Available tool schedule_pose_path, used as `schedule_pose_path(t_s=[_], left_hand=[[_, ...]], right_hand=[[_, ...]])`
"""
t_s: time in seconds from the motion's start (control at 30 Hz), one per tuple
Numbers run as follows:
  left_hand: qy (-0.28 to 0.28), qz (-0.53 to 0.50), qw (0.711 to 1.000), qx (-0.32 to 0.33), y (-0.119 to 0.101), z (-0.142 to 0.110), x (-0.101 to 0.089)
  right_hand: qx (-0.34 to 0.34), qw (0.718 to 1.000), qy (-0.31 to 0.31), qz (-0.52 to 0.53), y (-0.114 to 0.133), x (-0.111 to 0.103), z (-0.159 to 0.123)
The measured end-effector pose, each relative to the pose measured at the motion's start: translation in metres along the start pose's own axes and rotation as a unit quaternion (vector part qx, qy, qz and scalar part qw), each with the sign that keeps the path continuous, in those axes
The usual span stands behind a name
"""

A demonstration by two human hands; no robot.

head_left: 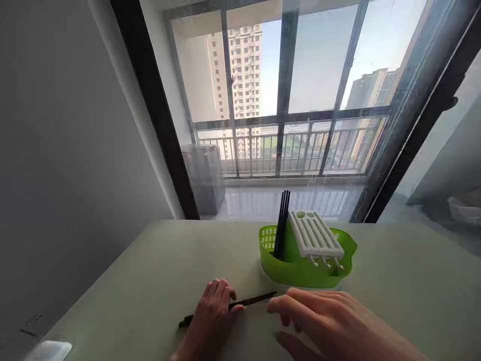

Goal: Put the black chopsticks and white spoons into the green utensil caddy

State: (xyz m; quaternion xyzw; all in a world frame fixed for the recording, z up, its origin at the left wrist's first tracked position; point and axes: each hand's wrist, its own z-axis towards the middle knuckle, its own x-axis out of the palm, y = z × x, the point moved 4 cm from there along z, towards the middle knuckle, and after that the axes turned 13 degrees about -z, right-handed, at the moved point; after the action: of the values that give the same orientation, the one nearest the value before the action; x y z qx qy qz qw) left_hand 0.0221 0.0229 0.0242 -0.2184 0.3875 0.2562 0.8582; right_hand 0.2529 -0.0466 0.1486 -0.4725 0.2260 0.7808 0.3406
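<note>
Black chopsticks (252, 300) lie slantwise low over the pale table; how many are in the bundle I cannot tell. My left hand (215, 310) is closed around their middle, with the thick ends poking out to the left and the thin ends to the right. Close to the thin ends is my right hand (319, 318), its thumb and fingers apart and nothing between them. Beyond both hands stands a green plastic basket (300, 273) with a white slotted rack (315, 233) tilted on its right part. Several more black chopsticks (281, 225) stand upright in its left part.
The pale table (150, 281) reaches to a glass door behind the basket. A white object (48, 350) sits at the lower left corner, partly cut off. A grey wall (75, 150) rises on the left, and a grey cabinet (205, 175) stands beyond the glass.
</note>
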Motion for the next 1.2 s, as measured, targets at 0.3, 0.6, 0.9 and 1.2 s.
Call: schedule_pose_path(t_s=[0.3,0.6,0.9,1.2], left_hand=[[0.038,-0.049,0.994,-0.093,-0.006,-0.003,-0.003],[0.009,-0.113,0.989,-0.094,-0.012,0.003,-0.007],[-0.095,-0.24,0.952,-0.165,-0.02,0.011,-0.021],[-0.108,-0.458,0.827,-0.308,-0.031,0.014,-0.028]], right_hand=[[0.019,1.0,0.002,0.009,-0.001,-0.009,0.004],[0.106,0.993,-0.041,0.021,-0.009,-0.032,0.01],[0.12,0.991,-0.054,0.011,-0.01,-0.038,0.014],[0.104,0.993,-0.032,0.044,0.003,-0.009,0.012]])
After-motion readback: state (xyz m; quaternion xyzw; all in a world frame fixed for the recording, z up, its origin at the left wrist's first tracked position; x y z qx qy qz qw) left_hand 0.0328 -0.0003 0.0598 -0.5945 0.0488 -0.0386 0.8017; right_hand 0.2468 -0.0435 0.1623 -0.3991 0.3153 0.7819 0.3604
